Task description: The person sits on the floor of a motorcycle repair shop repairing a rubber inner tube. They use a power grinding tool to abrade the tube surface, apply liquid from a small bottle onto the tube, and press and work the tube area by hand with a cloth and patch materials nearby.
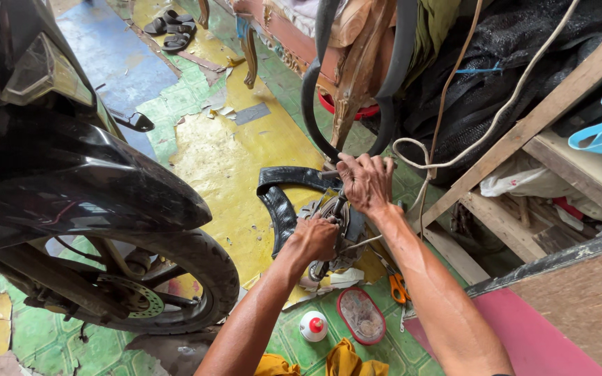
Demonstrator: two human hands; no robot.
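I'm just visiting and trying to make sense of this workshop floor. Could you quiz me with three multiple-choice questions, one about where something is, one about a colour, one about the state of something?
1. Where do the scissors lie?
A. On the floor by the right forearm
B. On the motorcycle's mudguard
C. Beside the sandals

2. What colour are the scissors' handles?
A. Blue
B. Orange
C. White

3. How is the left hand?
A. Flat on the floor
B. Open in the air
C. Closed around the metal device

Answers:
1 A: the scissors lie on the green floor, next to the right forearm.
2 B: their handles are plainly orange.
3 C: the left hand is fisted on the metal device, while the right hand grips the black inner tube above it.
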